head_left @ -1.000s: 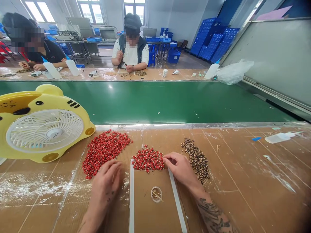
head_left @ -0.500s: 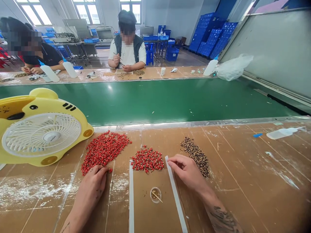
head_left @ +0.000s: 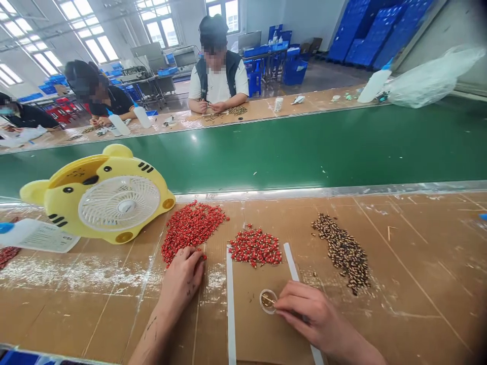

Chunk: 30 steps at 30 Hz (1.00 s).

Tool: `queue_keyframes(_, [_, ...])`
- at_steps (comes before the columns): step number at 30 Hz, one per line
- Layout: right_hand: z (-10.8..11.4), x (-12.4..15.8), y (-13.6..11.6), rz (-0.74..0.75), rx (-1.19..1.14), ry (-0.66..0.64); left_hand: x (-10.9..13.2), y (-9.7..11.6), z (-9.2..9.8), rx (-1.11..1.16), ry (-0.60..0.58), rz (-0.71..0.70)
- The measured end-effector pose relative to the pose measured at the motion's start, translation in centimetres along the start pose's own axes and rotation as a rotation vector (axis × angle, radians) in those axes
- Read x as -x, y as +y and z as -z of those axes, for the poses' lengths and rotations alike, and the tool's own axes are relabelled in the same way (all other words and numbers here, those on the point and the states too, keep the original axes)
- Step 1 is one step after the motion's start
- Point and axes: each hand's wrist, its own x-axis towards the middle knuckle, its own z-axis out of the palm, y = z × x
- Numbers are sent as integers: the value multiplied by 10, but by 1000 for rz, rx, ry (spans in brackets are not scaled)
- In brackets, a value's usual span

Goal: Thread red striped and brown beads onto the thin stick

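Observation:
My left hand [head_left: 184, 274] rests at the near edge of a large pile of small red pieces [head_left: 192, 223], fingers curled and pinched together. A small red piece [head_left: 204, 257] shows at its fingertips. With its thumb and fingers, my right hand [head_left: 312, 309] pinches a thin wooden stick [head_left: 269, 300], whose other end lies inside a small clear round cup [head_left: 262, 303]. The cup stands on a brown board [head_left: 251, 324] edged by white strips [head_left: 231, 314]. A smaller heap of red pieces with pale tips [head_left: 255, 247] lies at the board's far end.
A pile of black-and-gold pieces [head_left: 344, 253] lies to the right. On the left are a yellow animal-faced fan [head_left: 63, 203] and a white bottle [head_left: 45, 237]. A green belt [head_left: 236, 157] runs beyond the table, with a co-worker [head_left: 216, 76] across it.
My right hand has come down toward me and taken hold of the stick in the cup. My left hand stays by the red pile. The view has turned left and tilted.

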Motion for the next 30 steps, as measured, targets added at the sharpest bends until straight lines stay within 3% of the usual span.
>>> queue_keyframes(6, [2,-6,1,11,45,11,-11,8,7,-1,-46,-98])
queue_keyframes(11, [13,-9,-5,-73,32,11,-20,8,12,-21,-94,-121])
queue_keyframes(16, [14,-9,-4,-75,-2,40,-14,16,12,219,-29,-183])
queue_keyframes(23, [3,-24,-7,45,63,55,-13,62,-1,871,105,63])
queue_keyframes(26, [4,-31,-9,98,113,30,-21,79,-9,1108,92,192])
queue_keyframes(30, [8,-32,-6,119,141,2,-27,84,-16,1324,25,327])
